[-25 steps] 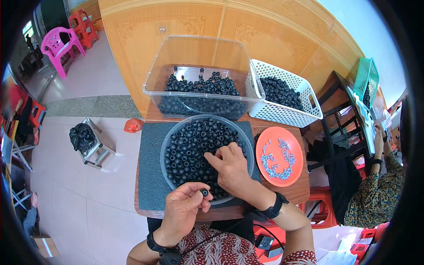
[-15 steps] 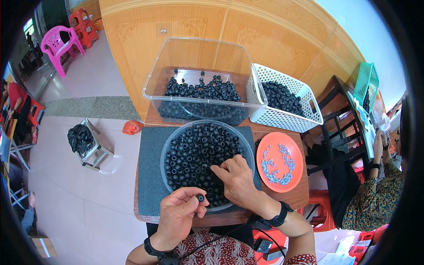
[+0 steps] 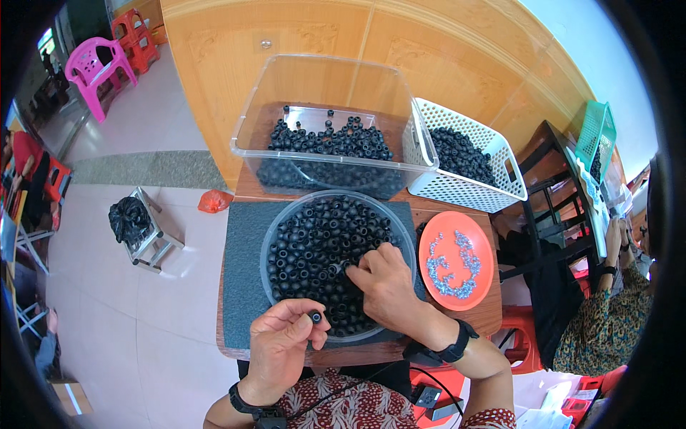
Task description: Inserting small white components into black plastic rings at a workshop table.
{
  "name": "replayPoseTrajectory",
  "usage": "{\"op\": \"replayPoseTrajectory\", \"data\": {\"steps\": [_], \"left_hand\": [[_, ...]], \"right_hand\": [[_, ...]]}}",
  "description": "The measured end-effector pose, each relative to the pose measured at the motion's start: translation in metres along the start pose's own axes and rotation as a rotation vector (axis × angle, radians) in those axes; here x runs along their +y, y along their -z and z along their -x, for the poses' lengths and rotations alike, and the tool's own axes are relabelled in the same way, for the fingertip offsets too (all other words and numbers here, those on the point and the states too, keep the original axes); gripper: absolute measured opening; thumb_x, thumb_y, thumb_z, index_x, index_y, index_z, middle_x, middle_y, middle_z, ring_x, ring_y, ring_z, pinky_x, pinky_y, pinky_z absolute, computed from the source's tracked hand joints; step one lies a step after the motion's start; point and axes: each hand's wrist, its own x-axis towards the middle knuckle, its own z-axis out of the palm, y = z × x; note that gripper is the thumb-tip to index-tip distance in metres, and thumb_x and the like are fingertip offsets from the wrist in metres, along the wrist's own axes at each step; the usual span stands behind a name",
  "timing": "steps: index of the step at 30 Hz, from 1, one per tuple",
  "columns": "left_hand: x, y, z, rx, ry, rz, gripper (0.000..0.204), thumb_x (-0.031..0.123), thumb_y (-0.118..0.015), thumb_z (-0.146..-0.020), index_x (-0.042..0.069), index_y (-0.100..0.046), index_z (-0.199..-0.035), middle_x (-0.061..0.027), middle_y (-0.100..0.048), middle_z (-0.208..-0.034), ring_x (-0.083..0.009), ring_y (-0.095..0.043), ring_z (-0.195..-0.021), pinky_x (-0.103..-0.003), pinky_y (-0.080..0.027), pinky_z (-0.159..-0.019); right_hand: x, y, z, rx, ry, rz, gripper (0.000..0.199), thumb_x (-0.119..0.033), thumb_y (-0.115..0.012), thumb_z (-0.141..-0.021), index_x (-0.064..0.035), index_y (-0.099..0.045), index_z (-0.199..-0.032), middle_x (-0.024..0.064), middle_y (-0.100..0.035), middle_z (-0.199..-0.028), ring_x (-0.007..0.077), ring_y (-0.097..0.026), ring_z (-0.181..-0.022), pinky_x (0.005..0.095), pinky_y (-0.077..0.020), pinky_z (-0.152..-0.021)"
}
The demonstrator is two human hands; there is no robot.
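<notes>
A small black ring-like part (image 3: pixel 315 317) with a pale centre is pinched between thumb and fingers of my left hand (image 3: pixel 282 343), at the near rim of a round clear tub (image 3: pixel 267 243). Many similar black parts (image 3: pixel 307 247) fill that tub. My right hand (image 3: pixel 389 286) reaches over the tub's right side, fingers curled with thumb and forefinger close together just above the parts. Whatever its fingertips grip is hidden from view. To the right of that hand lies an orange plate (image 3: pixel 457 302) bearing many small shiny silvery pieces (image 3: pixel 468 261).
Behind the tub stand a large clear bin (image 3: pixel 239 150) and a white perforated basket (image 3: pixel 464 193), both holding black parts. A dark grey mat (image 3: pixel 243 286) lies under the tub on the wooden table (image 3: pixel 471 325). At the right, another person (image 3: pixel 604 307) sits by a black rack.
My left hand has drawn slightly left, still pinching the black part. My right hand has shifted a little within the tub, and the whole view has moved slightly.
</notes>
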Motion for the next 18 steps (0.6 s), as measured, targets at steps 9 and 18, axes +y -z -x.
{"op": "replayPoseTrajectory", "data": {"steps": [9, 18], "left_hand": [[0.003, 0.0, 0.0, 0.034, -0.01, -0.061, 0.026, 0.017, -0.065, -0.088, -0.005, -0.06, -0.102, -0.0149, -0.063, -0.086, -0.0191, -0.059, -0.068, -0.032, -0.047, -0.062], [0.004, -0.001, -0.002, 0.039, -0.006, -0.061, 0.026, 0.017, -0.065, -0.088, -0.005, -0.06, -0.101, -0.0142, -0.064, -0.086, -0.0183, -0.059, -0.067, -0.032, -0.047, -0.062]], "right_hand": [[0.011, 0.01, 0.008, 0.038, -0.103, -0.111, 0.037, 0.014, -0.056, -0.061, -0.0034, -0.069, -0.091, 0.0093, -0.055, -0.079, 0.0273, -0.049, -0.076, 0.0385, -0.0423, -0.064], [0.009, -0.003, -0.003, 0.011, -0.021, 0.015, 0.034, 0.003, -0.06, -0.059, -0.003, -0.069, -0.092, 0.0076, -0.05, -0.076, 0.0262, -0.046, -0.077, 0.0372, -0.037, -0.068]]}}
